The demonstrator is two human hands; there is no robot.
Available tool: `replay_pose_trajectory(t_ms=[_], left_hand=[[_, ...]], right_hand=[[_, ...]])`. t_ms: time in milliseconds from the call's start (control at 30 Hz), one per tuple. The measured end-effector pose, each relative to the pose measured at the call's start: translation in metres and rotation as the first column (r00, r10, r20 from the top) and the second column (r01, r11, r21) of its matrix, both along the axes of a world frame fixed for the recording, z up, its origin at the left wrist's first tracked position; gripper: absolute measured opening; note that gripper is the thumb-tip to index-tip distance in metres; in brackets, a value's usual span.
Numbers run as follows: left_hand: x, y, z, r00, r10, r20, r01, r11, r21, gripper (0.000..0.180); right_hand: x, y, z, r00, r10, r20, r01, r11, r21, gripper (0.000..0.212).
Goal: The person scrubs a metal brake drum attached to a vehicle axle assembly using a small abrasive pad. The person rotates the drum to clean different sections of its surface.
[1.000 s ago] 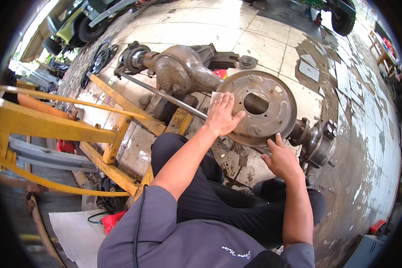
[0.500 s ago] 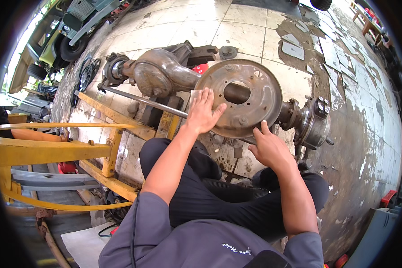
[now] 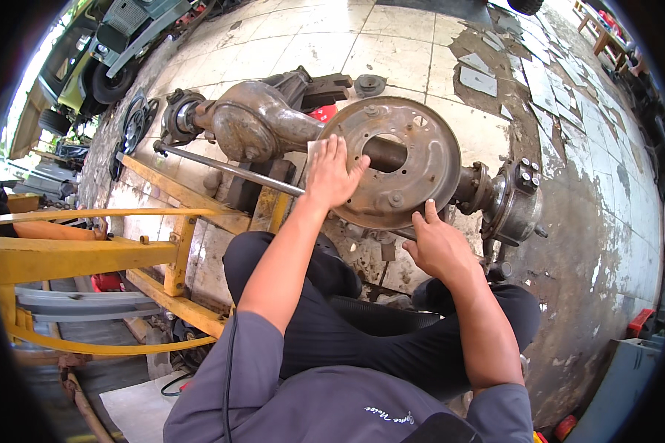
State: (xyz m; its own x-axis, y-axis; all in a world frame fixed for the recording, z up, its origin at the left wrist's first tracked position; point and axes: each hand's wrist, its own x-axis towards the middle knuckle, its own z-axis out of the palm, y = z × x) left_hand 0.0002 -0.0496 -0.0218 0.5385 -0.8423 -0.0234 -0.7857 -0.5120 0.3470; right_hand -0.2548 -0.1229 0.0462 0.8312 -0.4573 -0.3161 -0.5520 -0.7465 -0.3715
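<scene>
A rusty round backing plate (image 3: 414, 151) sits on a vehicle axle (image 3: 262, 129) that lies across the tiled floor in front of me. My left hand (image 3: 332, 173) lies flat with spread fingers on the plate's left face. My right hand (image 3: 436, 247) grips the plate's lower rim, the forefinger pointing up along its edge. The axle shaft runs through the plate's central hole to a wheel hub (image 3: 513, 199) on the right. I sit with knees drawn up below the plate.
A yellow steel frame (image 3: 89, 251) stands at the left, with a thin steel rod (image 3: 229, 168) lying across it. A green vehicle (image 3: 118, 52) is parked at the far left. Broken floor tiles (image 3: 495, 77) lie beyond the axle. A red object (image 3: 639, 321) sits at lower right.
The view has shifted, so the axle and plate now sit a little higher and more central. Both hands stay on the plate, the right hand having moved slightly along its lower rim.
</scene>
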Motion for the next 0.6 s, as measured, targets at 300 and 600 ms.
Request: replay_pose_trajectory(t_ms=[300,600], left_hand=[[-0.018,0.011,-0.006,0.999,-0.012,0.039,0.012,1.0,-0.002,0.092],[-0.004,0.004,-0.008,1.0,0.025,0.009,-0.025,0.999,-0.026,0.092]], right_hand=[[-0.003,-0.002,0.005,1.0,-0.002,-0.006,0.002,1.0,0.027,0.056],[-0.006,-0.003,0.002,0.999,-0.005,0.039,0.004,0.999,0.038,0.057]])
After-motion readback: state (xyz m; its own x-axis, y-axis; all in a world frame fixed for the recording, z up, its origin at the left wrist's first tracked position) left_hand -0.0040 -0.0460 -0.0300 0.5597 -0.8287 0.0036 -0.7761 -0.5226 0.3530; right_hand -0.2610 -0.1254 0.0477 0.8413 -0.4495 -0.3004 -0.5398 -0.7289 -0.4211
